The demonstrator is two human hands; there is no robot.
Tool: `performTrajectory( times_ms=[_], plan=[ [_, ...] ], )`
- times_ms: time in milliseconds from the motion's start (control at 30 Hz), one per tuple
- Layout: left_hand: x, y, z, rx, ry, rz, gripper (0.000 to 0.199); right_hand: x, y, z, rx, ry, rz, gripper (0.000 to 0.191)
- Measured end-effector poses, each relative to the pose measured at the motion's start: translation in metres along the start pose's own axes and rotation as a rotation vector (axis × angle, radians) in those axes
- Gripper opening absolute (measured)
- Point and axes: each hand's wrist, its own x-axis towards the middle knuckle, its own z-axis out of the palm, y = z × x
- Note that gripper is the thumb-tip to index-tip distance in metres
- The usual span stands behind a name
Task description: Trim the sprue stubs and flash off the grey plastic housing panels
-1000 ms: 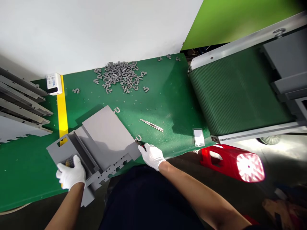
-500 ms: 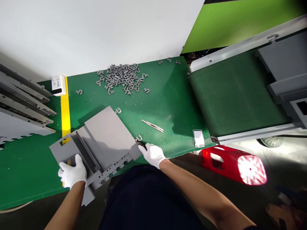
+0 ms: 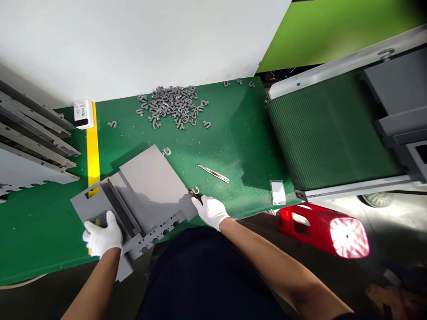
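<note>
A grey sheet-metal part (image 3: 151, 178) with folded ridges and a row of round notches lies slanted across the green bench. My left hand (image 3: 105, 235), white-gloved, grips its lower left portion beside a perforated patch (image 3: 102, 218), thumb and fingers partly curled. At the right corner of the part, my gloved right hand (image 3: 211, 211) is closed on a small tool with red on it (image 3: 199, 198), mostly hidden by the fingers. Its tip is close to a grey U-shaped clip (image 3: 195, 190) on the part's edge. Another such clip (image 3: 167, 151) sits at the top corner.
A heap of grey U-shaped clips (image 3: 173, 106) lies near the wall. A slim silver cutter (image 3: 213, 173) rests right of the part. More metal parts (image 3: 36, 133) stand at left by a white box (image 3: 83, 114). A conveyor (image 3: 333, 129) and red stool (image 3: 310, 226) are at right.
The view has shifted slightly. Both hands keep nearly the same places on the grey part, the right one still at its right corner with the tool.
</note>
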Motion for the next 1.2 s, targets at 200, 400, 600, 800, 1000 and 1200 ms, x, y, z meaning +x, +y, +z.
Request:
performTrajectory(
  times_ms=[200,400,600,800,1000,1200],
  plan=[
    [-0.001,0.001,0.0,-0.012,-0.015,0.014,0.103,0.004,0.005,0.0,-0.013,-0.07,-0.025,0.063],
    [-0.002,0.001,-0.003,-0.006,-0.028,0.004,0.106,0.006,0.012,0.0,0.033,-0.144,-0.071,0.045],
    [0.004,-0.004,-0.003,-0.041,-0.019,-0.011,0.104,0.007,0.015,-0.019,0.188,-0.171,0.069,0.07],
    [0.007,0.004,-0.006,-0.053,0.014,-0.047,0.099,0.037,-0.015,-0.05,0.247,-0.15,0.098,0.068],
    [0.012,0.007,0.0,-0.045,0.041,-0.072,0.094,0.095,-0.082,-0.055,0.2,-0.111,0.02,0.066],
    [0.015,0.006,-0.001,-0.033,0.025,-0.082,0.09,0.12,-0.114,-0.052,0.145,-0.073,0.004,0.064]
  ],
)
